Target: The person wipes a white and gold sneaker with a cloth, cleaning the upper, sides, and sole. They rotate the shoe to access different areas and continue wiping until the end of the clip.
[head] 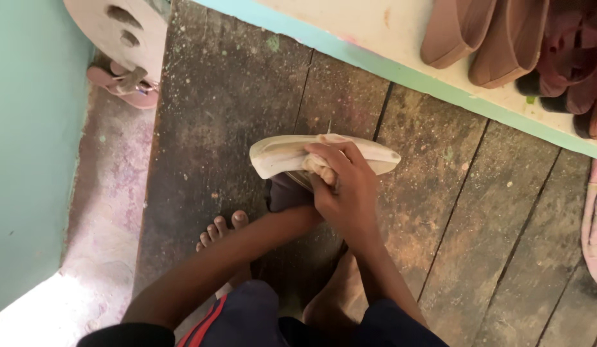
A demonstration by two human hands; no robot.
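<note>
Dusty, dark wooden floor planks (pixel 478 212) fill most of the view, and over them, at the centre, a pale cream shoe (pixel 282 154) is held off the floor with its sole turned up and toward the camera. The right hand (pixel 346 189) lies across the middle of that sole, fingers bent around a small bunched cloth (pixel 319 168) that it presses against the shoe, so the hand is narrow and closed on the rag. The left hand is hidden: its forearm (pixel 247 241) runs up under the shoe and disappears into the dark upper, so it seems to be carrying the shoe from inside, though I cannot tell how its fingers stand. As a judgement, the wiping looks to be in mid-course: the toe end left of the cloth shows faint greyish streaks, the heel end to the right looks fairly even, and nothing shows whether either part is finished. Below the shoe a bare foot (pixel 220 231) rests on the planks, with dark shorts carrying a red stripe (pixel 208 321) at the bottom edge. Farther out, a turquoise-edged ledge (pixel 401 71) crosses the upper right and bears a pair of brown flat shoes (pixel 485 38) beside some dark red footwear (pixel 568 58). At the upper left a pink sandal (pixel 121 87) lies near a turquoise wall (pixel 28 141).
</note>
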